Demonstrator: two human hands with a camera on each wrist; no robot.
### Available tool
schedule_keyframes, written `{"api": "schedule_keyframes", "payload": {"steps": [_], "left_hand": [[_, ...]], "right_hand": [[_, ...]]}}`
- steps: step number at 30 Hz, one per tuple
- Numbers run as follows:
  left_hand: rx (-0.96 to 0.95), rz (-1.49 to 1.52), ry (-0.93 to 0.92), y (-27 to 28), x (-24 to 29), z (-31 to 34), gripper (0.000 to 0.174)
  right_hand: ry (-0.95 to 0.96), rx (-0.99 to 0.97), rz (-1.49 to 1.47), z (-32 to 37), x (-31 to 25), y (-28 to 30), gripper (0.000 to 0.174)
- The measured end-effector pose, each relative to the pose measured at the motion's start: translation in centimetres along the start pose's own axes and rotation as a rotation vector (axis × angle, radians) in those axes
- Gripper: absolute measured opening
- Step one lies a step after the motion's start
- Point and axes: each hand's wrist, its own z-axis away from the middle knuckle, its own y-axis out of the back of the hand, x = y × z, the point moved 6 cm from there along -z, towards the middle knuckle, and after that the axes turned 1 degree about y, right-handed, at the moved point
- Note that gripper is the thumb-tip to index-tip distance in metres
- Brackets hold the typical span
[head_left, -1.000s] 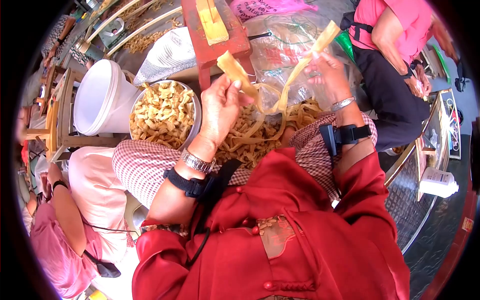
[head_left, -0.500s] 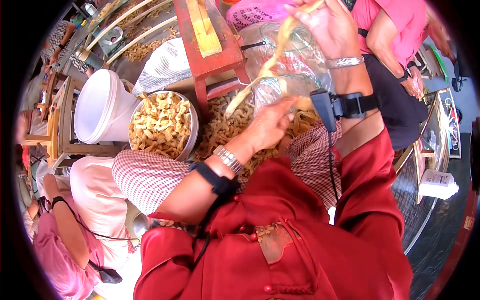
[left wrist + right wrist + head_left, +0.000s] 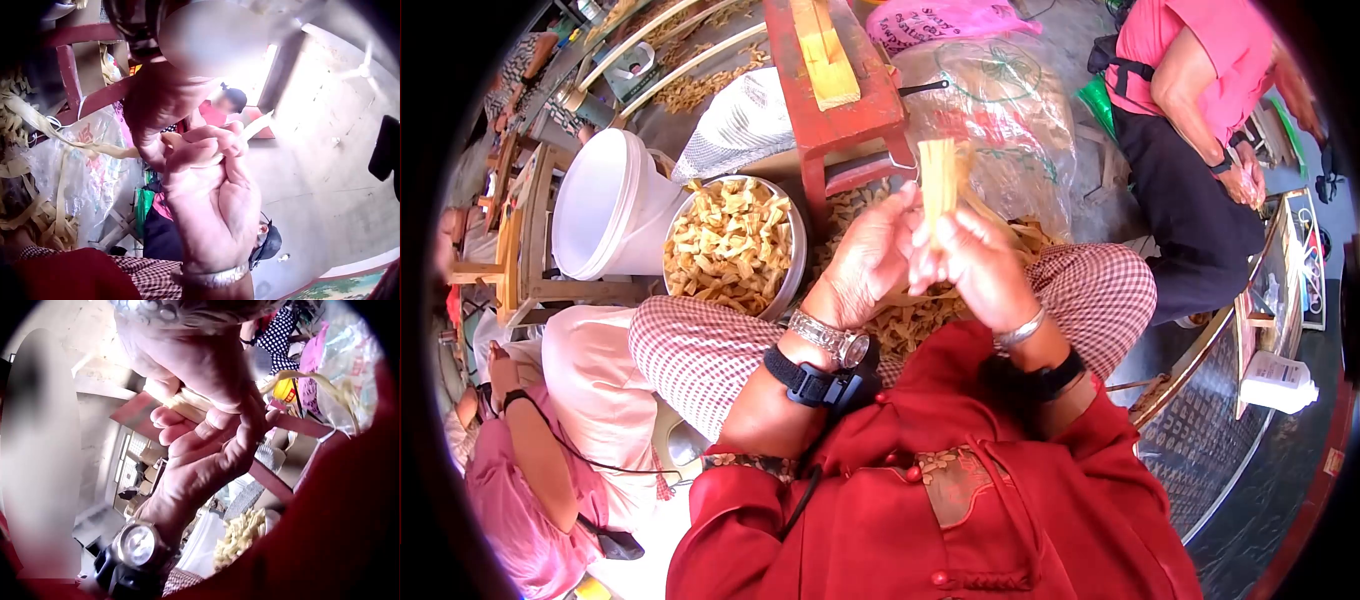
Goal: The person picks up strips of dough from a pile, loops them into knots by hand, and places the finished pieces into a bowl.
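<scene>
Both hands meet in front of the lap on a flat, pale yellow dried plant strip [image 3: 940,180]. My right hand [image 3: 985,270], with a bangle at its wrist, pinches the strip low down, and its free end stands up above the fingers. From the other side, my left hand [image 3: 868,250], with a watch, has curled fingers on the same strip. In the left wrist view a long tail of the strip [image 3: 94,149] trails off toward the loose strips [image 3: 37,212]. The right wrist view shows the left fingers [image 3: 206,434] beneath the strip, which the right hand partly hides.
A round tub [image 3: 797,250] full of short yellow pieces stands to the left, beside a white bucket [image 3: 590,205]. Ahead is a red wooden bench [image 3: 840,130] and a clear plastic bag [image 3: 1000,110]. People in pink sit at left and right.
Earlier the hands were apart; the right rose high with the strip while the left dropped toward the pile. Now the right has come down and both are together on the strip.
</scene>
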Motion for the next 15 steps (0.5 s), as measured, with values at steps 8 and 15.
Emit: {"api": "schedule_keyframes", "payload": {"steps": [8, 15], "left_hand": [[0.228, -0.525, -0.095, 1.9, 1.5, 1.5, 0.023], [0.126, -0.437, 0.058, 0.8, 0.1, 1.6, 0.022]], "right_hand": [[0.063, 0.292, -0.068, 1.6, 2.6, 0.9, 0.033], [0.502, 0.518, 0.600, 1.2, -0.1, 1.5, 0.029]]}}
